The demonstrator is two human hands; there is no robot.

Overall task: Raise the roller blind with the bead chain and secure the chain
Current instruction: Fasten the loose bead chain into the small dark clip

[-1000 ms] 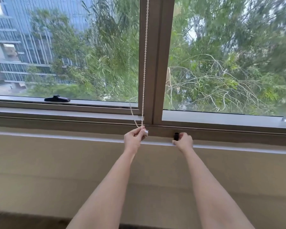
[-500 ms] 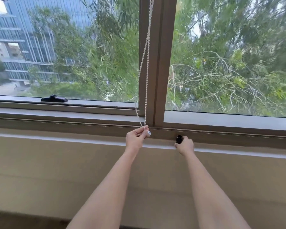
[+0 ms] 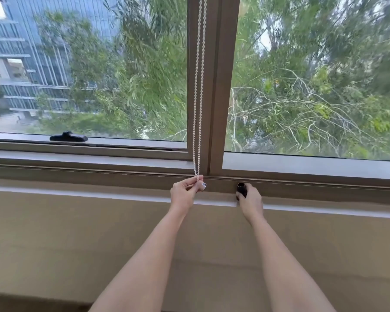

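Observation:
A white bead chain (image 3: pixel 198 86) hangs in two close strands down the brown window mullion (image 3: pixel 221 86). My left hand (image 3: pixel 186 194) pinches the chain's bottom loop just under the sill line, a small pale piece showing at its fingertips. My right hand (image 3: pixel 251 202) grips a small black chain holder (image 3: pixel 241 189) fixed on the frame below the mullion, to the right of the chain. The roller blind itself is out of view above the frame.
A black window latch (image 3: pixel 68 137) lies on the lower frame of the left pane. A beige wall (image 3: pixel 77 244) runs beneath the window ledge (image 3: pixel 99 192). Trees and a glass building show through the panes.
The chain's two strands, spread apart and slack earlier, now hang straight and close together. My left hand keeps its pinch on the loop and my right hand stays at the black holder.

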